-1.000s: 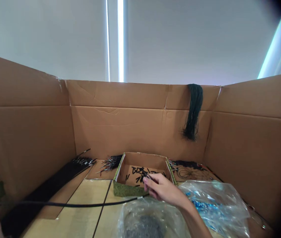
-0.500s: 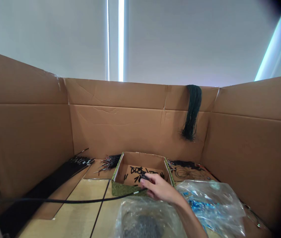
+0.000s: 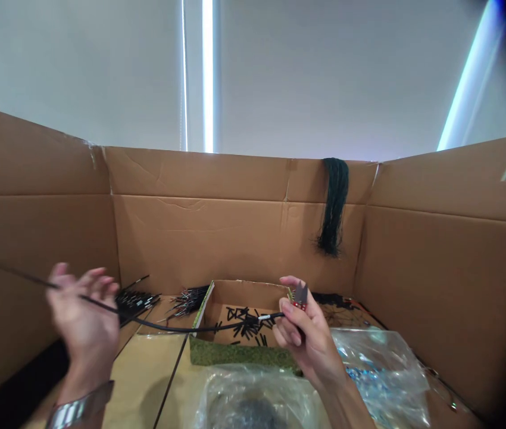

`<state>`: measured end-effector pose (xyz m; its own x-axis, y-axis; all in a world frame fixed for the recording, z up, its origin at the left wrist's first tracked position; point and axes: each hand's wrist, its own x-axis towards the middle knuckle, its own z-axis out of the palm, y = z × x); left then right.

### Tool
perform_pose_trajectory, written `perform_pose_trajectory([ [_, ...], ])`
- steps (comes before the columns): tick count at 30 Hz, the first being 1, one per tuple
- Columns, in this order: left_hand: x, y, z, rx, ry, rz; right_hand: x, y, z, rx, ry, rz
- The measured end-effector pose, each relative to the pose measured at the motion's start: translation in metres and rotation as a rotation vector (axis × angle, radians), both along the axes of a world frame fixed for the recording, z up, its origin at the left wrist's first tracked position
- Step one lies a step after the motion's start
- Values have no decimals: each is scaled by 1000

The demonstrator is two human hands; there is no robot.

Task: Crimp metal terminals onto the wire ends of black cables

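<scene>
A black cable (image 3: 172, 329) with white bands sags between my hands and carries on past the left one to the left edge. My left hand (image 3: 84, 313) is raised, blurred, palm up with fingers apart; the cable runs across it, and whether it is gripped there is hard to see. In my right hand (image 3: 306, 333) the cable's other end is pinched beside its white band. That same hand also holds small snips (image 3: 300, 296), dark blades upward, a bit of red at their base. Below the cable, short black pieces (image 3: 246, 322) lie scattered in an open shallow box (image 3: 244, 351).
Cardboard walls (image 3: 199, 232) enclose the table on three sides. A dark thread bundle (image 3: 334, 205) hangs over the back wall. Clear plastic bags (image 3: 382, 369) lie at front right and front middle. Bundled black cables (image 3: 134, 302) rest at left, more wires (image 3: 190, 300) beside the box.
My left hand has come up from the lower left edge into view, its fingers apart under the cable. The right hand has moved right and turned, lifting the cable end, and the snips now show.
</scene>
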<state>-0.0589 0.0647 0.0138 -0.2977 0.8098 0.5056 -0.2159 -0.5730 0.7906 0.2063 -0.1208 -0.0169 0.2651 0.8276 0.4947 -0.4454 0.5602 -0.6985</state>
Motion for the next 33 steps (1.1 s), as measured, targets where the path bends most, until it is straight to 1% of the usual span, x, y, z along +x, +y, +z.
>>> perform_pose_trajectory([
  [2, 28, 9, -16, -113, 26, -144, 0, -8, 7, 37, 37, -35],
  [3, 43, 11, -25, -181, 74, -229, 0, -11, 9, 48, 51, -56],
  [5, 69, 7, -39, -321, 209, -416, 1, -17, 14, 63, 78, -92],
  [6, 81, 1, -44, -368, 271, -536, 1, -20, 16, 70, 92, -108],
  [8, 99, -16, -50, -383, 348, -784, 2, -24, 20, 81, 110, -118],
  [9, 107, -27, -51, -344, 342, -933, 2, -26, 21, 89, 110, -110],
  [10, 114, -38, -51, -296, 288, -1059, 3, -27, 22, 97, 105, -92],
  [12, 124, -60, -48, -241, 127, -1194, 2, -27, 22, 115, 84, -39],
  [13, 127, -69, -46, -218, 47, -1217, 2, -28, 22, 126, 66, -10],
  [15, 130, -85, -42, -198, -89, -1215, 0, -28, 22, 145, 28, 43],
  [17, 127, -96, -38, -200, -158, -1192, -2, -28, 21, 154, -2, 81],
  [19, 121, -105, -36, -193, -196, -1210, -5, -29, 21, 149, -18, 106],
  [22, 114, -117, -33, -166, -214, -1364, -10, -27, 20, 115, -27, 120],
  [24, 112, -125, -31, -198, -224, -1452, -14, -25, 19, 91, -18, 108],
  [25, 111, -129, -29, -222, -237, -1470, -16, -24, 19, 76, -11, 92],
  [28, 109, -134, -23, -290, -305, -1433, -21, -25, 18, 45, -9, 29],
  [31, 104, -134, -16, -343, -327, -1319, -23, -27, 18, 30, -5, 8],
  [33, 101, -135, -14, -365, -285, -1239, -26, -28, 18, 29, 7, 9],
])
